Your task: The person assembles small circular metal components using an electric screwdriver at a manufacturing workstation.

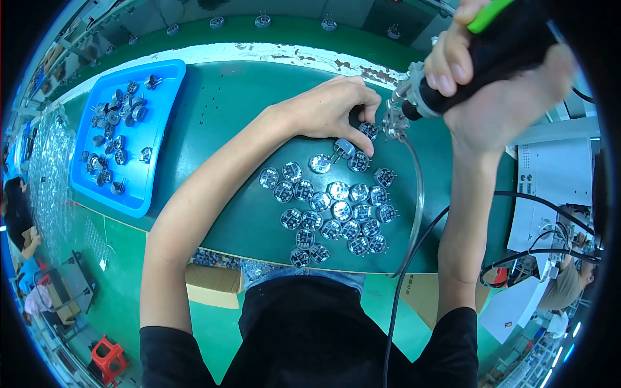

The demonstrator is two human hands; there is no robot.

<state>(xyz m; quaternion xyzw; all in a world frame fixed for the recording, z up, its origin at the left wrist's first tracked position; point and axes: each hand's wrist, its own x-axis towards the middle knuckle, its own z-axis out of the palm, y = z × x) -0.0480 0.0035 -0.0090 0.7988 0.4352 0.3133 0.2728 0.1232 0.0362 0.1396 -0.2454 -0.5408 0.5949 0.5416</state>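
My right hand (482,97) grips a black power screwdriver (491,55) with a bright green stripe, held tilted at the upper right. Its metal tip end (396,116), with a clear hose attached, points down beside my left hand (336,110). The thumb and fingers of that hand close round a small round part (367,130) with a circuit board on its top, at the tool's tip. Near my left thumb lies one such part on its side (343,149), its pins showing. Several more round circuit-board parts (341,211) lie face up in a loose cluster on the green table (226,168).
A blue tray (145,187) at the left holds several loose round parts. More parts stand along a green belt (297,31) beyond the table's worn white edge. A black cable (414,249) hangs over the front edge. White equipment (550,181) stands right; cardboard boxes sit below.
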